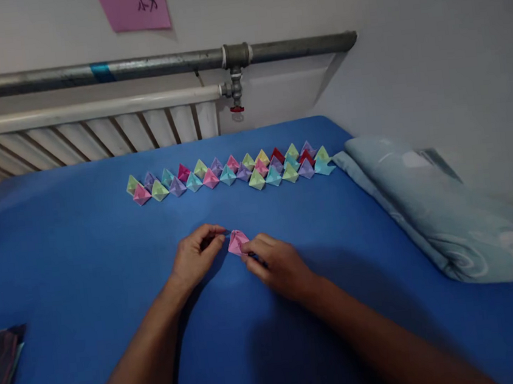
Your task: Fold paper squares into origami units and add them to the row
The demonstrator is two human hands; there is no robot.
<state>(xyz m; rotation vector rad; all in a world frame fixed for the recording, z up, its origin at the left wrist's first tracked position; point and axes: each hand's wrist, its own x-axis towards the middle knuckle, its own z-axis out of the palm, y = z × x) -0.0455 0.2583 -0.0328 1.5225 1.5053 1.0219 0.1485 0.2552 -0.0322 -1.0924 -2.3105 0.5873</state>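
Observation:
A small folded pink paper piece (237, 242) is at the centre, above the blue sheet (84, 253). My right hand (279, 264) pinches its lower right side between thumb and fingers. Just left of the paper is my left hand (200, 251), its thumb and forefinger tips close together with a small gap between them and nothing visible there. Beyond both hands, several folded paper pieces in pink, green, purple, blue and red (210, 178) stand in staggered rows across the sheet.
A folded light-blue blanket (424, 217) lies on the right by the wall. At the back are a white radiator (95, 138) and a metal pipe (160, 64) with a red-handled valve. A dark patterned item (3, 371) lies at the lower left.

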